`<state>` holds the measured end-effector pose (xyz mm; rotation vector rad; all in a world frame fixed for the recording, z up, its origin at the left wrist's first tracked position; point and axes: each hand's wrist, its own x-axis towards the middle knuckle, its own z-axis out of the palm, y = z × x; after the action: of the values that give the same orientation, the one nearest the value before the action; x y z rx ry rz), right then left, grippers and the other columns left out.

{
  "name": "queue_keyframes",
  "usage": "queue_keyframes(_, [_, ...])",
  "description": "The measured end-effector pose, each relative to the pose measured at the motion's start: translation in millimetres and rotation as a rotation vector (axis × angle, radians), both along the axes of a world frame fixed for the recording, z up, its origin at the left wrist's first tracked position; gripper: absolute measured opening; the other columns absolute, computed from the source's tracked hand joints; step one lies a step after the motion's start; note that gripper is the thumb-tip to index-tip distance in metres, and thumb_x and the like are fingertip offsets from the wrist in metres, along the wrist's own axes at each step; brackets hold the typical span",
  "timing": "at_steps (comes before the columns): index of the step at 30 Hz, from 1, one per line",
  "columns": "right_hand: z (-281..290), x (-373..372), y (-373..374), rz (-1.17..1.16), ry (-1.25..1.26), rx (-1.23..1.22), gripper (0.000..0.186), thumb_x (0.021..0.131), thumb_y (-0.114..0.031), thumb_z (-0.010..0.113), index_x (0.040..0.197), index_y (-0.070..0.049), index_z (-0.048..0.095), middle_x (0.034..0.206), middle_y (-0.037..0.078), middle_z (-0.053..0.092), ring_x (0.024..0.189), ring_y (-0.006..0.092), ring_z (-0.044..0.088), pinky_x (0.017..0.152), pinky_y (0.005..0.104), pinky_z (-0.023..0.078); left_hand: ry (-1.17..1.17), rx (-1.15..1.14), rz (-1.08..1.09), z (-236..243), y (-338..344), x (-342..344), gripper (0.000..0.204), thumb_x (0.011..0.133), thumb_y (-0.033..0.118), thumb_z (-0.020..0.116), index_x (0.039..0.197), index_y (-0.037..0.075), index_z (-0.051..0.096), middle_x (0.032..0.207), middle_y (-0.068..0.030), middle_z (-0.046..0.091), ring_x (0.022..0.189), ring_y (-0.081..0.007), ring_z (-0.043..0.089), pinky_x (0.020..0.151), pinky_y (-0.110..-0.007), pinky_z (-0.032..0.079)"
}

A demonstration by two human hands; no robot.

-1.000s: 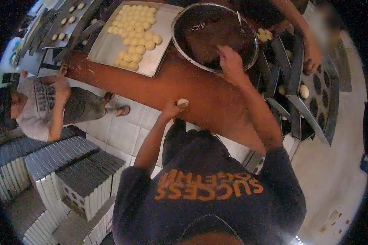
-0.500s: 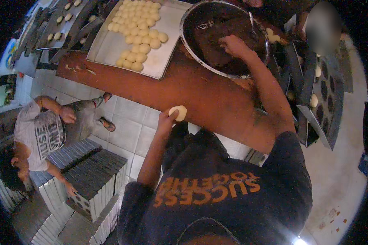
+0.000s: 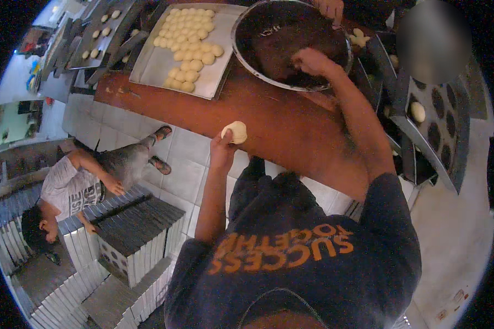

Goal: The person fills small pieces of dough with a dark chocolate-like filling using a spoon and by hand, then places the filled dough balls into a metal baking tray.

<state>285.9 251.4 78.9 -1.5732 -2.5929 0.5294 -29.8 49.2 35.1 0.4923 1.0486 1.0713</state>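
A: Finger state?
B: Left hand (image 3: 222, 153) pinches flattened dough (image 3: 239, 130), frame centre; right hand (image 3: 314, 61) curls at dark mixture (image 3: 269, 46), upper centre, grasp unclear.
A: Hazard?
B: Dropped dough, should the pinch loosen.

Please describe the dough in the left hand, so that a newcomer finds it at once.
Find the brown table, then the person's left hand at its near edge. That hand holds the pale dough piece, flattened into a disc, unlike the round balls on the tray.
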Motion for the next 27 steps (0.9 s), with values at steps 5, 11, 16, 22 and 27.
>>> queue_keyframes(5, [24,19,-109,-0.305,0.471,-0.081,0.021,0.075,-0.012,0.057,0.094,-0.004,0.062,0.090,0.016,0.061,0.084,0.0320,0.058,0.076,0.0371,0.045,-0.173,0.036,0.007,18,11,56,0.035,0.087,0.023,0.051,0.109,-0.004,0.049,0.106,-0.0136,0.055,0.096,-0.0234,0.055,0.083,-0.039,0.046])
queue_keyframes(11, [19,14,-233,-0.557,0.552,0.373,0.028,0.075,-0.002,0.053,0.102,-0.004,0.060,0.084,0.014,0.060,0.074,0.0259,0.059,0.067,0.0294,0.046,-0.389,-0.119,-0.186,42,9,168,0.036,0.090,0.025,0.044,0.111,-0.004,0.047,0.107,-0.0144,0.053,0.098,-0.0255,0.053,0.084,-0.041,0.046])
queue_keyframes(16, [-9,26,-285,-0.805,0.432,0.412,0.031,0.068,-0.002,0.055,0.098,-0.007,0.061,0.093,0.017,0.060,0.089,0.0351,0.056,0.077,0.0396,0.048,-0.379,-0.250,-0.279,42,2,220,0.034,0.089,0.027,0.045,0.107,-0.002,0.048,0.105,-0.0134,0.054,0.098,-0.0263,0.053,0.085,-0.040,0.047])
queue_keyframes(22, [-43,49,-316,-0.636,0.319,0.287,0.029,0.071,-0.009,0.055,0.100,-0.005,0.060,0.099,0.020,0.057,0.088,0.0339,0.057,0.075,0.0390,0.048,-0.365,-0.166,-0.061,-5,23,207,0.030,0.089,0.022,0.045,0.109,-0.001,0.047,0.106,-0.0129,0.053,0.096,-0.0248,0.054,0.082,-0.038,0.049])
queue_keyframes(27, [-33,51,-330,-0.788,0.079,-0.196,0.028,0.074,-0.016,0.055,0.098,-0.002,0.060,0.100,0.020,0.058,0.086,0.0354,0.058,0.074,0.0406,0.047,-0.339,-0.079,-0.193,6,1,196,0.032,0.089,0.022,0.046,0.111,0.000,0.047,0.108,-0.0132,0.053,0.097,-0.0252,0.055,0.083,-0.038,0.048])
